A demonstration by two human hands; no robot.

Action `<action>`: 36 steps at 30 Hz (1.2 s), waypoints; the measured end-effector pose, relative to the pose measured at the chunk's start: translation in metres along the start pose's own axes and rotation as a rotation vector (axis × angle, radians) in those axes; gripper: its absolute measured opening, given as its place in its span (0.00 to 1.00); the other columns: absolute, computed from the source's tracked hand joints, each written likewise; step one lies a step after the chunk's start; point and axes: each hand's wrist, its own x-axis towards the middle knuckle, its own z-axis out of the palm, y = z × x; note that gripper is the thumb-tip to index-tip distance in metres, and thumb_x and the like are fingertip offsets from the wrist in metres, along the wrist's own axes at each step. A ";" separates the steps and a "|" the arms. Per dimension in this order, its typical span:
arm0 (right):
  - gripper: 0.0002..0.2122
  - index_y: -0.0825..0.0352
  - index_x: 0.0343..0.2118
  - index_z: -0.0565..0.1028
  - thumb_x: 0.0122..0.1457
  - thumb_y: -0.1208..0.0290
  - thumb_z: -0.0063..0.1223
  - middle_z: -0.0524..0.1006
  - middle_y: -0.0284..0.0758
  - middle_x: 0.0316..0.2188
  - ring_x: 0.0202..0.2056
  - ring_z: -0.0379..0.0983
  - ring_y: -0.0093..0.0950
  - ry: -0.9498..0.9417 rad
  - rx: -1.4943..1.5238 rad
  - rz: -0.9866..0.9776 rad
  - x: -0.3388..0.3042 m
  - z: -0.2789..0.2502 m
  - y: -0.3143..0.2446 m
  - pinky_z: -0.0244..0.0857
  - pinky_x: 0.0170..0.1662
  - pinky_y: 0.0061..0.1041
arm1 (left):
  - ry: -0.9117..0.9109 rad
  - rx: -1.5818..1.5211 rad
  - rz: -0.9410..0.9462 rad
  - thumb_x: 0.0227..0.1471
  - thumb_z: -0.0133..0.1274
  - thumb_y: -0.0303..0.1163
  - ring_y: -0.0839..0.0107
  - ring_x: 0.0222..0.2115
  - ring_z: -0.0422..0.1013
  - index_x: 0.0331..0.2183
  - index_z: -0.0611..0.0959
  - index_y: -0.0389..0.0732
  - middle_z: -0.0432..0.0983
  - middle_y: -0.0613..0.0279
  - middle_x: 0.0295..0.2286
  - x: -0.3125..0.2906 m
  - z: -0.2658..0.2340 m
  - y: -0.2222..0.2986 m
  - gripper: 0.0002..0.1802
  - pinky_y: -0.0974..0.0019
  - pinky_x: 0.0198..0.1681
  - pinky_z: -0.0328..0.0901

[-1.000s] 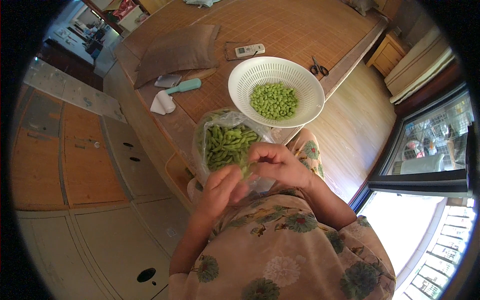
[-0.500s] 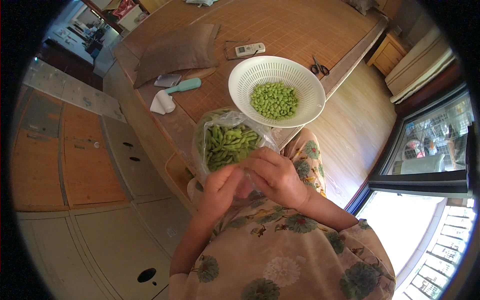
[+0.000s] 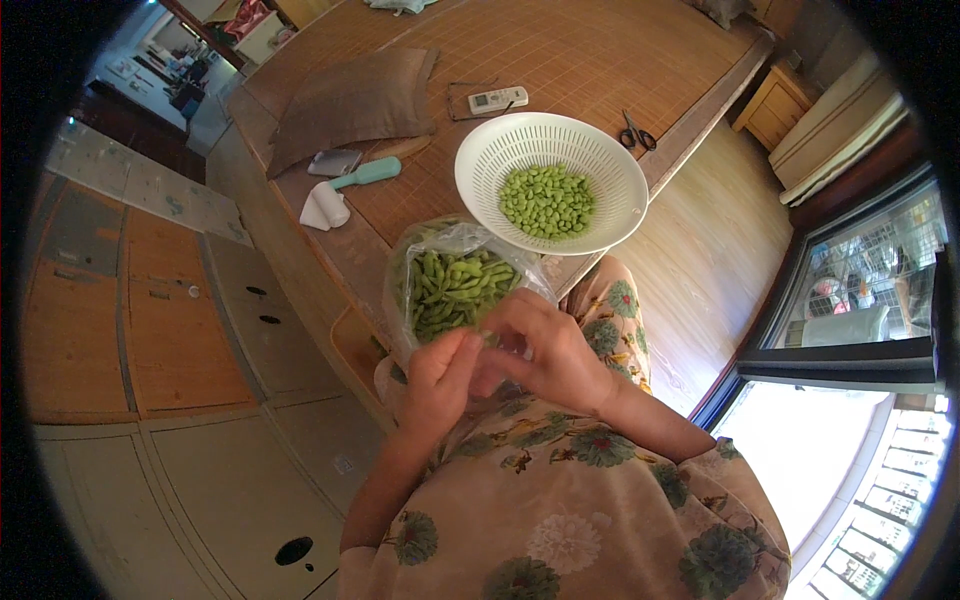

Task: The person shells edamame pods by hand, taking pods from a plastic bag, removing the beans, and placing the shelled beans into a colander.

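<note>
My left hand (image 3: 438, 375) is closed in a pinch on a green soybean pod (image 3: 487, 338), most of which the fingers cover. Curled in from the other side, my right hand (image 3: 545, 350) has its fingertips at the same pod. Just beyond both hands, a clear plastic bag (image 3: 402, 300) stands open, filled with green soybean pods (image 3: 460, 285). Behind it and to the right sits a white colander (image 3: 480, 165) holding a heap of shelled green beans (image 3: 547, 202).
On the mat-covered surface (image 3: 590, 60) lie a cushion (image 3: 350, 105), a remote control (image 3: 498, 99), glasses (image 3: 457, 100), black scissors (image 3: 637, 132), a green-handled lint roller (image 3: 365, 173) and a phone-like flat object (image 3: 334, 162). Cabinets (image 3: 190, 310) line the left; a glass-fronted unit (image 3: 860, 280) stands right.
My right hand's fingers have shifted and spread slightly from the thumb, and a bit of green now shows between the hands. The bag and colander stay in place.
</note>
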 end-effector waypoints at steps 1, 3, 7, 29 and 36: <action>0.13 0.68 0.37 0.73 0.48 0.79 0.62 0.70 0.35 0.30 0.29 0.73 0.25 0.001 0.000 0.000 0.000 -0.001 0.002 0.68 0.28 0.23 | -0.001 0.000 0.000 0.64 0.39 0.35 0.76 0.19 0.67 0.34 0.76 0.32 0.74 0.61 0.21 0.000 -0.001 -0.001 0.16 0.72 0.23 0.64; 0.12 0.66 0.36 0.73 0.48 0.78 0.62 0.70 0.32 0.30 0.28 0.72 0.23 -0.033 0.058 0.009 0.001 -0.003 0.005 0.66 0.27 0.21 | -0.035 -0.062 -0.022 0.64 0.40 0.35 0.77 0.19 0.67 0.34 0.76 0.33 0.74 0.62 0.21 0.000 -0.002 -0.003 0.16 0.72 0.23 0.64; 0.11 0.66 0.35 0.73 0.48 0.79 0.61 0.69 0.31 0.29 0.28 0.71 0.22 -0.017 0.077 0.052 0.001 -0.001 0.004 0.65 0.27 0.21 | -0.006 0.009 0.009 0.64 0.40 0.36 0.77 0.19 0.67 0.33 0.76 0.33 0.74 0.63 0.21 -0.002 -0.001 -0.005 0.16 0.73 0.23 0.64; 0.08 0.69 0.34 0.73 0.51 0.85 0.53 0.71 0.31 0.28 0.28 0.68 0.18 0.322 -0.164 0.096 0.035 -0.040 0.072 0.65 0.32 0.19 | 0.067 -0.046 -0.099 0.62 0.44 0.34 0.80 0.19 0.67 0.37 0.79 0.32 0.74 0.65 0.20 -0.007 -0.004 -0.001 0.15 0.74 0.24 0.63; 0.06 0.72 0.34 0.75 0.52 0.83 0.53 0.75 0.37 0.34 0.30 0.76 0.28 0.407 -0.396 0.076 0.050 -0.068 0.115 0.69 0.35 0.24 | 0.382 -0.049 -0.052 0.60 0.47 0.33 0.82 0.18 0.65 0.36 0.81 0.35 0.72 0.69 0.20 -0.021 -0.051 -0.031 0.12 0.76 0.22 0.60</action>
